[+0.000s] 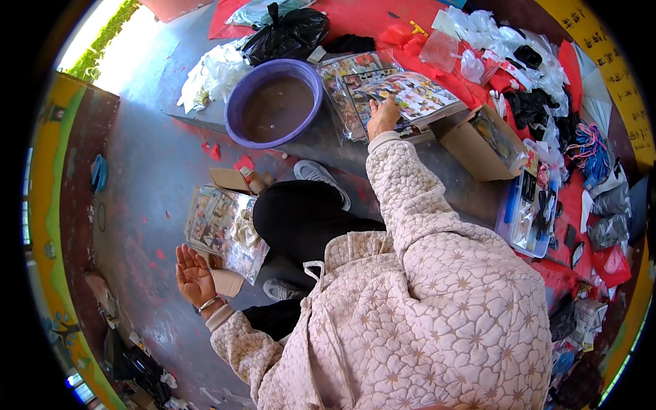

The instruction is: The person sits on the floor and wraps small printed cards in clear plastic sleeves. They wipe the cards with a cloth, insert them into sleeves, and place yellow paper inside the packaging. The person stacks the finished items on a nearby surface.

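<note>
My right hand (pixel 383 117) reaches to the raised ledge, its fingers closed on the near left edge of a stack of colourful printed sheets (pixel 427 96). More printed sheets (pixel 338 89) lie under and beside that stack. Low on the left, my left hand (pixel 196 277) is held out with the palm up and fingers stretched, holding nothing. Close beside it, another pile of glossy printed sheets (pixel 212 222) rests on a cardboard box (pixel 227 281), with a crumpled cream cloth (pixel 246 232) on top.
A purple basin (pixel 236 126) of murky water stands left of the sheets. To their right are an open cardboard box (pixel 471 147) and a clear plastic bin (pixel 509 222) of small items. Plastic bags (pixel 478 34) crowd the red cloth behind. A black bag (pixel 290 34) sits beyond the basin.
</note>
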A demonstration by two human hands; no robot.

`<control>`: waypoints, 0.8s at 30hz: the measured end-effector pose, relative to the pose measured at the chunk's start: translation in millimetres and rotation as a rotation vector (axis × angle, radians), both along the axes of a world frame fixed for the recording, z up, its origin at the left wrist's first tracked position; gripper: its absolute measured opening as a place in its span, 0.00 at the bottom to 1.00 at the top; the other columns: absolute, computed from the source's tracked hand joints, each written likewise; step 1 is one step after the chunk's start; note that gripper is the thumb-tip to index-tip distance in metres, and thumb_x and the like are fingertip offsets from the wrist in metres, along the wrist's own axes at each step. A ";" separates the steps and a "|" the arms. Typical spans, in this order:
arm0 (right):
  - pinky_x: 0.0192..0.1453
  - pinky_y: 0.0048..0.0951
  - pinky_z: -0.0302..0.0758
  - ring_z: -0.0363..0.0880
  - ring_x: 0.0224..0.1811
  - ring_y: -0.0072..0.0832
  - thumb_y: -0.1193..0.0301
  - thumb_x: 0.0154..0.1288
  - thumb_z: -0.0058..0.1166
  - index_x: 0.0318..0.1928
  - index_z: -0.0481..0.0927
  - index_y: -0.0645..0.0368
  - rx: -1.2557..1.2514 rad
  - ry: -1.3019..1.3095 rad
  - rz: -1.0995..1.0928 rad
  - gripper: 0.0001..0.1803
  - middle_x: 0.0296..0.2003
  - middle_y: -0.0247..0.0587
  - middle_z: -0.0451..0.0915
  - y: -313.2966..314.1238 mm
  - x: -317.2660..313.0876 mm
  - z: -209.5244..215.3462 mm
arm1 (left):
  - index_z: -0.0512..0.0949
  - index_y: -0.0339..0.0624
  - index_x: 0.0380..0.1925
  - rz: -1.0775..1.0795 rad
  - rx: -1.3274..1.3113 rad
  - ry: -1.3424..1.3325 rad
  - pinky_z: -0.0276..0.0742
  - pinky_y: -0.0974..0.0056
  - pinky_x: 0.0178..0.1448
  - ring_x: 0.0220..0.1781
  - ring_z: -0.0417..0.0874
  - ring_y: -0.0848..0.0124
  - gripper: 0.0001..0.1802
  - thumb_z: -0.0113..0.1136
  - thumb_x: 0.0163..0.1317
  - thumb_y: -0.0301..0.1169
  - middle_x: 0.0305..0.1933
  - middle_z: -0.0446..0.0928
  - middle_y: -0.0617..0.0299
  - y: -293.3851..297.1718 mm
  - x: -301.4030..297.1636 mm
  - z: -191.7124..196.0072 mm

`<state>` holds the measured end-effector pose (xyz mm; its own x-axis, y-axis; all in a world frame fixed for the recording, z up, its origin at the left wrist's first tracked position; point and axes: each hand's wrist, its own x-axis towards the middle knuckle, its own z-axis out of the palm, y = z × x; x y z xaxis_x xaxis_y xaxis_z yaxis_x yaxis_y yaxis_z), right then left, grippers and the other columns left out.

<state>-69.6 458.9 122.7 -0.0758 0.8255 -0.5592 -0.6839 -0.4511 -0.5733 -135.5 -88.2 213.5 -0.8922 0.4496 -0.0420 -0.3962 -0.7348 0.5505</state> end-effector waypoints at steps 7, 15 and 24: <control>0.48 0.26 0.70 0.68 0.47 0.32 0.57 0.63 0.44 0.53 0.60 0.66 0.018 -0.017 0.015 0.27 0.48 0.47 0.66 -3.0 -22.0 -21.7 | 0.57 0.37 0.59 0.004 0.001 0.017 0.65 0.58 0.60 0.58 0.68 0.62 0.23 0.36 0.65 0.34 0.59 0.63 0.52 11.8 0.4 7.5; 0.25 0.23 0.65 0.65 0.26 0.21 0.52 0.59 0.48 0.45 0.63 0.57 -0.136 -0.186 0.097 0.24 0.28 0.34 0.68 -29.2 -22.6 -45.9 | 0.58 0.36 0.58 0.007 -0.102 -0.088 0.70 0.60 0.56 0.55 0.70 0.62 0.22 0.37 0.64 0.31 0.57 0.65 0.50 16.2 -6.4 3.2; 0.17 0.19 0.65 0.69 0.14 0.23 0.66 0.62 0.42 0.37 0.66 0.60 -0.044 -0.211 0.059 0.10 0.21 0.39 0.75 13.6 1.9 -18.1 | 0.59 0.34 0.57 0.001 -0.078 -0.096 0.69 0.61 0.56 0.54 0.71 0.64 0.22 0.38 0.63 0.30 0.56 0.66 0.50 20.6 -9.8 6.2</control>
